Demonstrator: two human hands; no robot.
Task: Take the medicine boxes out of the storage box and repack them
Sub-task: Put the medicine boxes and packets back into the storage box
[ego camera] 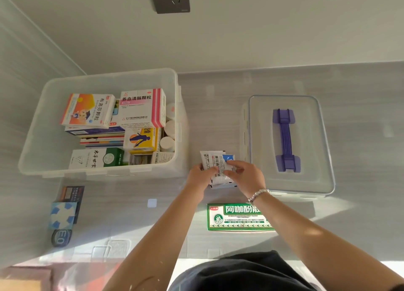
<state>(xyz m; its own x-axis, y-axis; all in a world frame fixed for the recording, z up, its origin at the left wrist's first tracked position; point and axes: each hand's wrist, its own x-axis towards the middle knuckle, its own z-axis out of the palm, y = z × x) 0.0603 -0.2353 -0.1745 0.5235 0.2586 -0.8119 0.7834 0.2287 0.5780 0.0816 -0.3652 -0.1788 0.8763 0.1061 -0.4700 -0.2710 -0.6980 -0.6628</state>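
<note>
We are leaning a dark-shirted torso over the desk's near edge, and both hands are pinching one loose stack of white sachets: left hand clasping its left side, right hand its right. The storage box, still holding many medicine boxes, is sitting toward the desk's far left. The sachets are fanning; we judge some could slip out, scattering beside the green box and lidded case.
</note>
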